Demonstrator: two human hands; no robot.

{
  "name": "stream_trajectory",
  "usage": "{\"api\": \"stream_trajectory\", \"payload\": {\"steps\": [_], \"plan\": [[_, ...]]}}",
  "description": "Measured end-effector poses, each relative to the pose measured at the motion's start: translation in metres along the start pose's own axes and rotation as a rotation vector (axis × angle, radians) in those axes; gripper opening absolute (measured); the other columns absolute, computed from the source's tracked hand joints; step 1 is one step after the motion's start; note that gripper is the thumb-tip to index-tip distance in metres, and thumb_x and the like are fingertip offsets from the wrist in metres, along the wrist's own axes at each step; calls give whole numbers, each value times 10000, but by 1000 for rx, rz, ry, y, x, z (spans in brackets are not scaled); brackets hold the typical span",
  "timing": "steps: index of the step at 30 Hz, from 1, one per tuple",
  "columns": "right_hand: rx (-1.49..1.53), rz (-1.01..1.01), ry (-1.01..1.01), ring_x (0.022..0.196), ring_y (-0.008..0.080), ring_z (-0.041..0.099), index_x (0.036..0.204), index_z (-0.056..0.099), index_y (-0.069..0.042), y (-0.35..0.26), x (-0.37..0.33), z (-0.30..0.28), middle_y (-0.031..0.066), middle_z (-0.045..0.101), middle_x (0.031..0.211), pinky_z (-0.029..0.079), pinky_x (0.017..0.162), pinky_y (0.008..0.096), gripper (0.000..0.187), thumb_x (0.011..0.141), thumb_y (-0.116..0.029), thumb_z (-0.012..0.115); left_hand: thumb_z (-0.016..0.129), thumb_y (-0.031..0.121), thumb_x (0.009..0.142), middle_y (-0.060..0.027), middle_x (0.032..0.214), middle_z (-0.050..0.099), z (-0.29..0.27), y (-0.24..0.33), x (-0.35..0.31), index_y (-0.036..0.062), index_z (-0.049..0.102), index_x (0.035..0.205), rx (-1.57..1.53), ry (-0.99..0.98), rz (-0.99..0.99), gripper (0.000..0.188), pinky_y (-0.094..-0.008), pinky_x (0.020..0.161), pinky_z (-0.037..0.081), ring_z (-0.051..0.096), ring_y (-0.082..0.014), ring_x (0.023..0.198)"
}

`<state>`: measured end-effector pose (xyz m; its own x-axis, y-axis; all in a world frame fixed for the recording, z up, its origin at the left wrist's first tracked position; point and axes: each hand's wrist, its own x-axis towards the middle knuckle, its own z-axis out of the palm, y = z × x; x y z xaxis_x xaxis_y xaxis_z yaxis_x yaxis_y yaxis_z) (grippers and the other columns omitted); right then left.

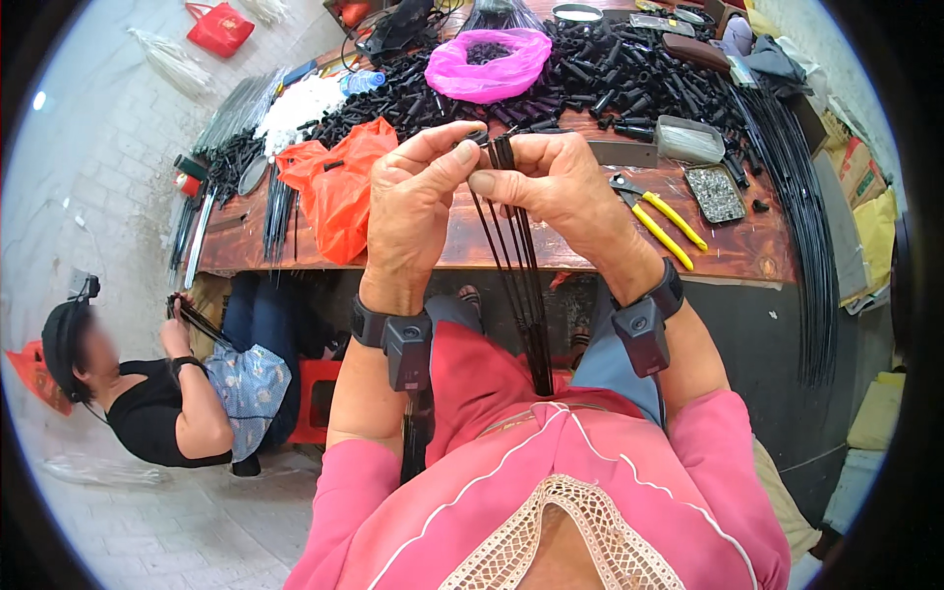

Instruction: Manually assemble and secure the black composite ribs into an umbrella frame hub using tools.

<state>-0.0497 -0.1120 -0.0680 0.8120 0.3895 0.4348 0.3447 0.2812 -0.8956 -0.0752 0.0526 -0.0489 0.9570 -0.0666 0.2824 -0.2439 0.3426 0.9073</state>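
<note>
The table (472, 251) stood before the seated person; a heap of small caps (629, 69) lay across its far side, with a bag (489, 64) set upon the heap; another bag (339, 187) hung over the near edge to the left; pliers (659, 216) lay to the right, a tray (716, 192) just beyond them; long rods (796, 216) draped off the right end; a co-worker (167, 393) sat at the left.

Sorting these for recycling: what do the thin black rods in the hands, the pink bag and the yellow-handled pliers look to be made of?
Thin black rods: probably coated metal wire or stiff plastic; straight, slender, slightly glossy, so uncertain. Pink bag: thin plastic film, translucent and crumpled. Yellow-handled pliers: grey metal jaws, with handles in what looks like smooth yellow plastic or rubber sleeves.
</note>
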Motion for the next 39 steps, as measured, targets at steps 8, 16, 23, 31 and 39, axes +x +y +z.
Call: {"api": "stream_trajectory", "payload": {"steps": [8, 16, 23, 31, 39], "plan": [[144, 141, 9, 556, 26, 556, 807, 695, -28, -4, -5, -12, -8, 622, 644, 422, 449, 173, 240, 899, -249, 671, 642, 33, 880, -83, 952, 686, 11, -3, -1, -44, 642, 1098, -18, 19, 17, 231, -258, 818, 494, 635, -131, 852], [-16, 101, 54, 527, 28, 521, 743, 656, 6, -13, -7, -4, -12, 583, 594, 393, 432, 207, 248, 893, -190, 674, 608, 45, 912, -105, 1025, 665, 5, -3, 0, -68, 609, 1150, -142, -72, -30, 263, -275, 887, 481, 630, -153, 936], [-154, 7, 202, 521, 44, 444, 679, 598, 26, -6, -9, 6, 7, 530, 540, 345, 436, 265, 286, 864, -172, 689, 624, 20, 891, -81, 1005, 672, 11, -7, -3, -48, 626, 1118, -90, 13, 23, 237, -255, 841, 490, 628, -127, 901], [-183, 8, 173, 525, 51, 433, 651, 576, 25, -7, -6, 7, 17, 498, 525, 344, 437, 282, 317, 857, -185, 695, 627, 14, 889, -75, 994, 664, 12, -6, -4, -54, 627, 1120, -144, 56, 10, 242, -269, 826, 493, 618, -135, 875], [-137, 34, 167, 542, 37, 467, 697, 611, 31, -11, -7, 9, 3, 548, 559, 363, 444, 259, 279, 868, -176, 687, 618, 37, 902, -79, 1018, 659, 4, -5, -3, -51, 623, 1124, -170, -20, -14, 239, -293, 861, 476, 610, -145, 912]]}}
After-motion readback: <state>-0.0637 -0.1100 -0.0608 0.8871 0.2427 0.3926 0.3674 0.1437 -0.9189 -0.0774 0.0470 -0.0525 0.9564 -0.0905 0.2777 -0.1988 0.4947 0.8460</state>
